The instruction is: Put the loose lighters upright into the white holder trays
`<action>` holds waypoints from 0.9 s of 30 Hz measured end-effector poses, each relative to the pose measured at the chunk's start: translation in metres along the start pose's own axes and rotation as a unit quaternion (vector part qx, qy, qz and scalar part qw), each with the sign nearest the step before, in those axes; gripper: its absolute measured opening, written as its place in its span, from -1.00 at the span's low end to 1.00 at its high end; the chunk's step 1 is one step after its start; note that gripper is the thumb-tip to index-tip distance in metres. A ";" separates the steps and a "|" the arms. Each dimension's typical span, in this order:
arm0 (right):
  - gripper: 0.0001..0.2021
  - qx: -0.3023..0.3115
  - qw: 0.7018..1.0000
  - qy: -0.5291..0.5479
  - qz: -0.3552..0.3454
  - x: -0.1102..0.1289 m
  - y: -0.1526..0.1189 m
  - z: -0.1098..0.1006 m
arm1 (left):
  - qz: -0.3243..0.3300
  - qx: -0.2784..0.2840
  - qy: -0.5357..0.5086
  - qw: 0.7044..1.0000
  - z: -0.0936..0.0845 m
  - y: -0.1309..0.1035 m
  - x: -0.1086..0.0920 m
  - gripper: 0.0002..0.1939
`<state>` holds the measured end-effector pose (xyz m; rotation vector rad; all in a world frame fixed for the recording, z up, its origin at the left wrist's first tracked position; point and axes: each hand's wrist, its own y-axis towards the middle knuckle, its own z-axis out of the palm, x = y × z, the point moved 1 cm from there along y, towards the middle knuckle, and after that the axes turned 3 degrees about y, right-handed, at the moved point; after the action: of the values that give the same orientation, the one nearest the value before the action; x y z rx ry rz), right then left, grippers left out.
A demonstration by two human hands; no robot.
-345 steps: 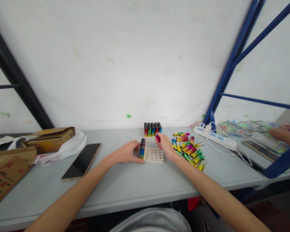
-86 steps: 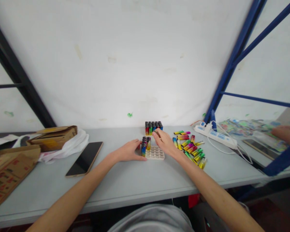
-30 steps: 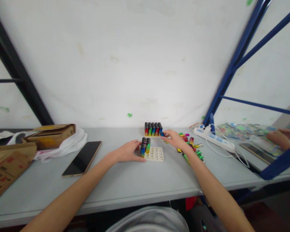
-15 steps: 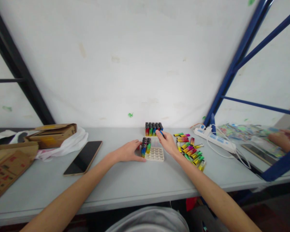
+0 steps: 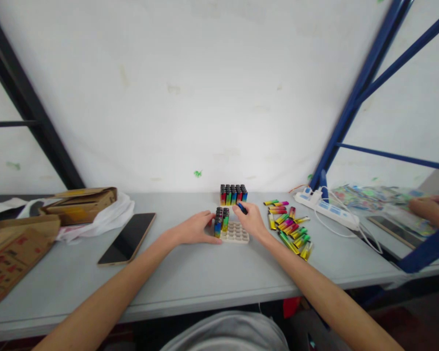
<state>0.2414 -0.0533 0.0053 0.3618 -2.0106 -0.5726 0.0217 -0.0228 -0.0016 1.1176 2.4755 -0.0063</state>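
Note:
A cream tray (image 5: 237,233) with round holes lies mid-table, several coloured lighters (image 5: 218,226) with black tops upright in its left part. My left hand (image 5: 197,228) is beside the tray's left edge, thumb and fingers spread around the corner and touching the lighters' side. Over the tray's back right, my right hand (image 5: 249,217) pinches a blue lighter (image 5: 242,208). Behind it stands a block of upright lighters (image 5: 233,195) in several colours. To the right lies a loose pile of shiny coloured lighters (image 5: 287,225).
A phone (image 5: 128,239) lies left of my hands, with cardboard boxes (image 5: 82,204) and a white bag (image 5: 119,214) beyond. At right are a white power strip (image 5: 327,210) with cables and a blue frame (image 5: 347,114). Another person's hand (image 5: 428,208) shows at far right.
My right hand has moved slightly down and left over the tray with the blue lighter, which is now tilted differently. My left hand has stayed in place.

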 end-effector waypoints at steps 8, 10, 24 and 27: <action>-0.62 -0.006 1.000 -0.016 0.012 -0.003 0.002 0.000 | 0.004 0.002 0.006 1.000 0.000 0.001 0.001 -0.30; -0.65 -0.013 1.000 -0.022 0.008 -0.002 0.001 -0.001 | 0.004 0.002 0.007 1.000 0.000 0.001 0.001 -0.31; -0.73 0.123 0.966 -0.078 -0.212 0.009 0.001 -0.013 | 0.021 0.003 0.013 1.000 0.001 0.001 0.003 -0.30; -0.75 0.164 0.967 -0.063 -0.184 0.008 0.000 -0.011 | 0.016 0.003 0.020 1.000 0.001 0.001 0.002 -0.31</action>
<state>0.2474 -0.0599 0.0162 0.9340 -2.1787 -0.4953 0.0213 -0.0208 -0.0037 1.1706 2.4941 0.0177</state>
